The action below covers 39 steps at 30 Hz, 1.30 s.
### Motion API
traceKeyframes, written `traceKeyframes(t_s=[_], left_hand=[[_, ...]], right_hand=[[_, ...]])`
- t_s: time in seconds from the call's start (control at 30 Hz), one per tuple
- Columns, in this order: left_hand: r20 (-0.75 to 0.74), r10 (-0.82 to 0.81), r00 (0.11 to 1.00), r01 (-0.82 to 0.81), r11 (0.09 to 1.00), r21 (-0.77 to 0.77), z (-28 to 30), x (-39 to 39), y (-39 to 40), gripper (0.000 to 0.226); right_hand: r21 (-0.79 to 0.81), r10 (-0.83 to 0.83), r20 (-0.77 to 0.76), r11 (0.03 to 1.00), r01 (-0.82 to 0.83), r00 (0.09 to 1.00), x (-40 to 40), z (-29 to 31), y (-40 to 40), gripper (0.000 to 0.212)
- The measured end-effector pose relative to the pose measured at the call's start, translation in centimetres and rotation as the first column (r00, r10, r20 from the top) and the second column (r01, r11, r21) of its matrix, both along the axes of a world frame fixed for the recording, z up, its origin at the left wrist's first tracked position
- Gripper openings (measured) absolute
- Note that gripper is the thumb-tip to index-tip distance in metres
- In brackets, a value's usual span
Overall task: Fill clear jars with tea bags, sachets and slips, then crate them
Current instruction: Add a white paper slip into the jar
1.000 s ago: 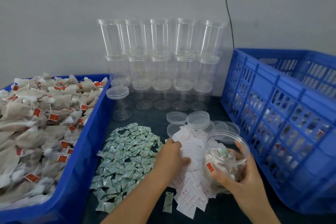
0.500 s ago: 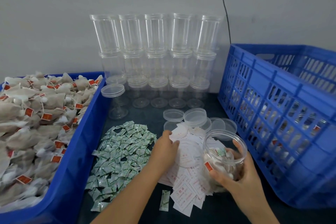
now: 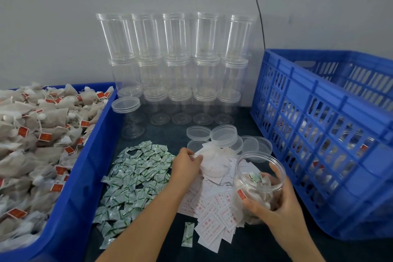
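My right hand (image 3: 278, 204) grips an open clear jar (image 3: 258, 183), tilted toward me on the table; inside lie tea bags with a red tag and a green-white sachet. My left hand (image 3: 186, 165) pinches a blurred white paper slip (image 3: 212, 164) at the top of the slip pile (image 3: 212, 210). To the left of that pile spreads a heap of green-white sachets (image 3: 134, 181). A blue tub at the left (image 3: 85, 176) is heaped with brown tea bags (image 3: 36, 140). At the right stands a blue slatted crate (image 3: 331, 134) holding filled jars.
Empty clear jars (image 3: 176, 66) are stacked in three tiers against the back wall, and one lidded jar (image 3: 128, 117) stands in front of them. Loose clear lids (image 3: 223, 135) lie behind the slips. A single sachet (image 3: 187, 234) lies near the front edge.
My left hand has drawn a slip up off the pile; it now shows blurred. The right hand keeps hold of the jar. The view has shifted slightly.
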<state>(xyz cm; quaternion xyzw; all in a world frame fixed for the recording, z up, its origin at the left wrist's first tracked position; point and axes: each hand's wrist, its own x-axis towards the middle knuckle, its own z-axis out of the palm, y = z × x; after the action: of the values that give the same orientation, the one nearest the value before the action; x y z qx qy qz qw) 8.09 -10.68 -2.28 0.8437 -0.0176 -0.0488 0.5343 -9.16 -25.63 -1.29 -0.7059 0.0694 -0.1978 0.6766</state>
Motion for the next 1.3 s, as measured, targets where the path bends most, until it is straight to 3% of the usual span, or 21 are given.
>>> traceKeyframes(t_s=[0.1,0.17,0.27,0.33,0.47,0.63,0.83,1.0,1.3], left_hand=[[-0.08,-0.013,0.997,0.0,0.986,-0.167,-0.4,-0.3,0.0,0.032],[-0.095,-0.11,0.989,0.089,0.975,-0.203,-0.7,-0.8,0.2,0.041],[-0.025,-0.238,0.971,0.238,0.971,-0.005,-1.4,-1.6,0.6,0.059],[0.043,-0.244,0.969,0.233,0.955,0.184,-1.7,-1.9,0.7,0.066],[0.097,-0.235,0.967,0.186,0.914,0.36,-2.0,-2.2,0.3,0.058],[0.082,-0.134,0.988,0.092,0.915,0.393,-1.5,-2.1,-1.0,0.061],[0.023,-0.094,0.995,0.08,0.933,0.35,-0.7,-1.0,-1.5,0.039],[0.045,-0.122,0.991,0.093,0.908,0.408,0.1,-0.1,-0.9,0.014],[0.104,-0.152,0.983,0.072,0.835,0.546,0.8,0.9,-0.5,0.016]], right_hand=[[0.002,-0.004,-0.002,1.0,0.004,1.0,0.0,-0.1,0.0,0.085],[0.006,-0.004,-0.001,1.0,0.004,1.0,0.0,-0.2,-0.1,0.085],[0.004,0.016,0.0,1.0,-0.016,1.0,0.1,-0.3,-0.2,0.085],[0.006,0.025,-0.007,1.0,-0.024,1.0,0.1,-0.5,-0.3,0.086],[-0.017,0.027,-0.003,0.999,-0.027,1.0,0.3,-0.3,0.1,0.086],[-0.016,0.045,0.008,0.999,-0.045,0.999,0.4,-0.2,0.3,0.086],[-0.039,0.028,0.032,0.999,-0.026,0.999,0.0,-0.1,-0.1,0.085],[-0.063,0.006,0.057,0.998,-0.002,0.998,0.1,-0.1,-0.4,0.085],[-0.086,-0.006,0.051,0.996,0.01,0.999,0.2,0.0,-0.4,0.084]])
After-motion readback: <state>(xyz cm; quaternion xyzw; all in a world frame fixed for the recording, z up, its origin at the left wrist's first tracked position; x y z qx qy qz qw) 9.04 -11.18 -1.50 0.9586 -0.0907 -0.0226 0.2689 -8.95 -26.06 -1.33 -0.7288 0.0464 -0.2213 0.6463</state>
